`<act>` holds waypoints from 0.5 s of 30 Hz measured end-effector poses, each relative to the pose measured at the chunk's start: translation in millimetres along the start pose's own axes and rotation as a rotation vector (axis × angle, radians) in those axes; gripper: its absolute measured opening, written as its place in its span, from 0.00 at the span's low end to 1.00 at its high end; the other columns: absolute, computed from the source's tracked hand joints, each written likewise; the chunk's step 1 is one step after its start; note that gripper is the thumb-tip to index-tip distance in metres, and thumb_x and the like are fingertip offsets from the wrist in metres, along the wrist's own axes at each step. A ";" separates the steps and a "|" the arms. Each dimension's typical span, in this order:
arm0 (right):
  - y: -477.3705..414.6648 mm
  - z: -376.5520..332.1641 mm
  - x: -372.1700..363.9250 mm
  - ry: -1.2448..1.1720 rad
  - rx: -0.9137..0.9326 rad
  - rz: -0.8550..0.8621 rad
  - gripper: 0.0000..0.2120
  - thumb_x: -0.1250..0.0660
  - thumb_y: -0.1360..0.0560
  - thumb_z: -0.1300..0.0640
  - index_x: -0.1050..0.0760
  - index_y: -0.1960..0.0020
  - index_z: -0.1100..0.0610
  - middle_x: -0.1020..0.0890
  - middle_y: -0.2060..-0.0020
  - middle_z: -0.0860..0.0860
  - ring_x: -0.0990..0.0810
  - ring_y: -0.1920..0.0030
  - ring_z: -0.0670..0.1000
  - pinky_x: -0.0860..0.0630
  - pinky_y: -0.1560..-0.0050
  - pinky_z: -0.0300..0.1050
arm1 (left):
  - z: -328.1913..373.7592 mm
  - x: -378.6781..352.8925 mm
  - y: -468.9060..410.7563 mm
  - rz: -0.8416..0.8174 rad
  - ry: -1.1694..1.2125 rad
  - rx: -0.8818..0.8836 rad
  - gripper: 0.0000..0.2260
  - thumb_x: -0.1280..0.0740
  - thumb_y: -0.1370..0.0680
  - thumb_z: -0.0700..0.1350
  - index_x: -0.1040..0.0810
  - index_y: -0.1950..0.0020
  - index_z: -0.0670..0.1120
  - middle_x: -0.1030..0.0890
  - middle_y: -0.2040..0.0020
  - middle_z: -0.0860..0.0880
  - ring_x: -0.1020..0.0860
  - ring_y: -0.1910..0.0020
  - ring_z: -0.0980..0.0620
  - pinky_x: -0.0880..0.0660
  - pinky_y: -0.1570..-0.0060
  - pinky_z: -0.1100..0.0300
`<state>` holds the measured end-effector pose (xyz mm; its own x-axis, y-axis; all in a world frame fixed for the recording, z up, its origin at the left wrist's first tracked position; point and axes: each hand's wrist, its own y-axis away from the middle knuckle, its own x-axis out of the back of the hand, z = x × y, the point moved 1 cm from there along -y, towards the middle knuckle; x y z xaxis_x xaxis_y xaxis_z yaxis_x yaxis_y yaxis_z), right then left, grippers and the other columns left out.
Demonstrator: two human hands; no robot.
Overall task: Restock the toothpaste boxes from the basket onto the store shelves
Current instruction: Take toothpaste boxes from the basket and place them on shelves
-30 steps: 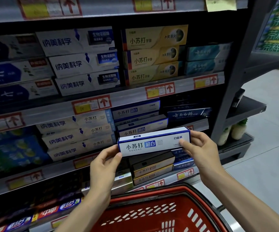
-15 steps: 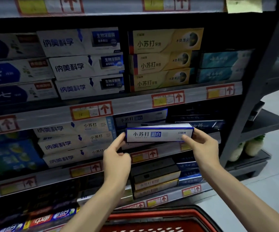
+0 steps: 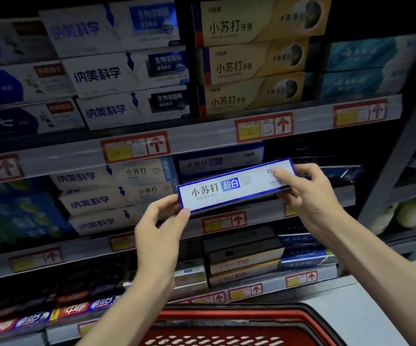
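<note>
I hold a long white toothpaste box with a blue border (image 3: 229, 187) between both hands, in front of the middle shelf. My left hand (image 3: 160, 228) pinches its lower left corner. My right hand (image 3: 306, 192) grips its right end, thumb across the front. The box is tilted, right end higher, and sits just in front of a matching white and blue box (image 3: 220, 159) lying on the shelf. The red basket (image 3: 229, 325) is below my arms at the bottom edge; its inside is mostly out of view.
Shelves packed with toothpaste boxes fill the view: white boxes (image 3: 117, 73) upper left, gold boxes (image 3: 251, 63) upper middle, teal boxes (image 3: 366, 68) upper right. A dark upright post (image 3: 401, 151) ends the shelving on the right, with grey floor (image 3: 351, 308) beyond.
Both hands have raised the box from just above the basket up to the middle shelf and tilted its right end upward. The camera has come closer to the shelves.
</note>
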<state>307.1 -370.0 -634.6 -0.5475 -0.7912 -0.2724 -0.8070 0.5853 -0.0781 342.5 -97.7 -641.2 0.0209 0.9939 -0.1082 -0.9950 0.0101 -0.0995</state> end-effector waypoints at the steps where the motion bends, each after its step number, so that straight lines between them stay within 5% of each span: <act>1: 1.4 -1.1 -1.3 -0.003 -0.011 -0.012 0.17 0.23 0.26 0.60 0.27 0.43 0.57 0.14 0.51 0.56 0.13 0.54 0.51 0.19 0.56 0.43 | -3.7 2.8 0.4 0.016 0.016 0.029 0.13 0.26 0.22 0.36 0.16 0.42 0.51 0.13 0.49 0.53 0.15 0.46 0.55 0.18 0.41 0.51; 5: 5.0 -5.5 -4.2 0.067 0.004 -0.021 0.21 0.21 0.27 0.54 0.25 0.39 0.57 0.14 0.49 0.55 0.13 0.52 0.52 0.19 0.58 0.42 | -5.8 10.7 6.7 0.015 0.090 0.070 0.13 0.27 0.22 0.37 0.16 0.41 0.49 0.13 0.45 0.49 0.16 0.41 0.48 0.19 0.43 0.51; 9: 7.3 -16.0 -9.3 0.057 0.049 -0.022 0.23 0.22 0.26 0.52 0.24 0.35 0.57 0.13 0.49 0.52 0.13 0.48 0.52 0.17 0.45 0.49 | 9.1 10.0 4.2 -0.009 0.126 0.031 0.14 0.27 0.23 0.35 0.17 0.38 0.46 0.13 0.44 0.48 0.16 0.41 0.49 0.20 0.43 0.53; 13: 10.0 -25.9 -12.9 0.083 0.092 -0.022 0.16 0.25 0.23 0.55 0.21 0.36 0.54 0.12 0.49 0.49 0.13 0.50 0.43 0.19 0.54 0.36 | 22.3 2.5 -4.1 0.019 -0.008 -0.066 0.14 0.26 0.23 0.34 0.16 0.40 0.47 0.12 0.47 0.52 0.15 0.44 0.55 0.19 0.45 0.60; 15: 7.4 -24.3 -11.1 0.102 0.097 -0.006 0.08 0.27 0.21 0.60 0.20 0.47 0.47 0.15 0.57 0.41 0.16 0.59 0.33 0.23 0.61 0.28 | 23.4 -2.4 -9.0 0.065 -0.059 -0.101 0.13 0.27 0.23 0.33 0.15 0.43 0.48 0.12 0.50 0.54 0.15 0.47 0.59 0.18 0.48 0.65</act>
<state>301.9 -361.2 -608.8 -0.5668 -0.8055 -0.1731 -0.7877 0.5914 -0.1729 349.1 -97.7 -616.9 -0.0526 0.9969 -0.0593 -0.9790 -0.0632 -0.1940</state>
